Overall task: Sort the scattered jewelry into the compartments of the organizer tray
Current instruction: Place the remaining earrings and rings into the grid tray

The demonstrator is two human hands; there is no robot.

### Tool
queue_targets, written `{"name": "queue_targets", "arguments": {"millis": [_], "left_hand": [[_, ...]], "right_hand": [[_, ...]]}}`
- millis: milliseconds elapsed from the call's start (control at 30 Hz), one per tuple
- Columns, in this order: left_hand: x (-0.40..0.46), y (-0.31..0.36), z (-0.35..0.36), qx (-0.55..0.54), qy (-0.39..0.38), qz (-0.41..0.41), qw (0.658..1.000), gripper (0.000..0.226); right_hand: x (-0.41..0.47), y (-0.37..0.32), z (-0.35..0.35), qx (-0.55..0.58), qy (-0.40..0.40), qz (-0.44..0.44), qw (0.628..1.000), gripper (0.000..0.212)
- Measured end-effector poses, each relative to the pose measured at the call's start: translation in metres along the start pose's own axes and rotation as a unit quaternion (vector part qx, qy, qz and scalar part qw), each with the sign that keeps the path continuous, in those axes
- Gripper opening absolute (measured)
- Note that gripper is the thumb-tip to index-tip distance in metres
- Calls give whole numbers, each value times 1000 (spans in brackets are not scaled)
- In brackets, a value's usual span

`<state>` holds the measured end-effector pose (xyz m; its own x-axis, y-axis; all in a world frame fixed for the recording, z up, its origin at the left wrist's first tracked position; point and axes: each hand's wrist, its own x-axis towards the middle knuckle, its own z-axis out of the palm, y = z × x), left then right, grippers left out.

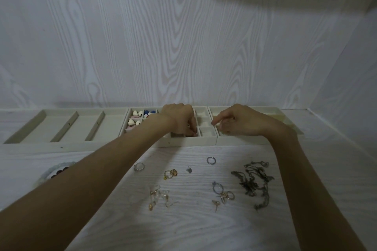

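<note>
Both hands reach over the middle tray [206, 140] at the desk's [183, 228] far edge. The left hand [180, 117] dips curled fingers into a near compartment, seemingly pinching a small ring, though too little shows to be sure. The right hand [234, 121] pinches something tiny over the tray's right edge; what it is cannot be told. Loose jewelry lies nearer the front edge: rings [211, 160], earrings [158, 196] and a dark chain [255, 181] toward the right. Shell and blue pieces [135, 120] fill the left compartments.
</note>
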<state>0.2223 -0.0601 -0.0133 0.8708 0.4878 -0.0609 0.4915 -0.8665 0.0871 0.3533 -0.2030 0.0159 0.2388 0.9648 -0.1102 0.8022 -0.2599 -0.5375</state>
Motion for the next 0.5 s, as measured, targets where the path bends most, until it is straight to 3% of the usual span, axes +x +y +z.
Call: {"name": "queue_targets", "arguments": {"millis": [100, 233, 333, 500], "left_hand": [[-9, -6, -10, -56, -22, -16, 998, 26], [-46, -19, -10, -217, 64, -42, 973, 27], [-83, -22, 1, -266, 101, -65, 956, 20], [-122, -25, 13, -294, 102, -49, 949, 15]], "right_hand": [[-5, -18, 7, -59, -68, -18, 996, 20], [-5, -45, 36, -123, -193, -22, 973, 19], [0, -51, 51, -152, -178, -8, 972, 29], [0, -52, 60, -141, -146, -56, 978, 12]]}}
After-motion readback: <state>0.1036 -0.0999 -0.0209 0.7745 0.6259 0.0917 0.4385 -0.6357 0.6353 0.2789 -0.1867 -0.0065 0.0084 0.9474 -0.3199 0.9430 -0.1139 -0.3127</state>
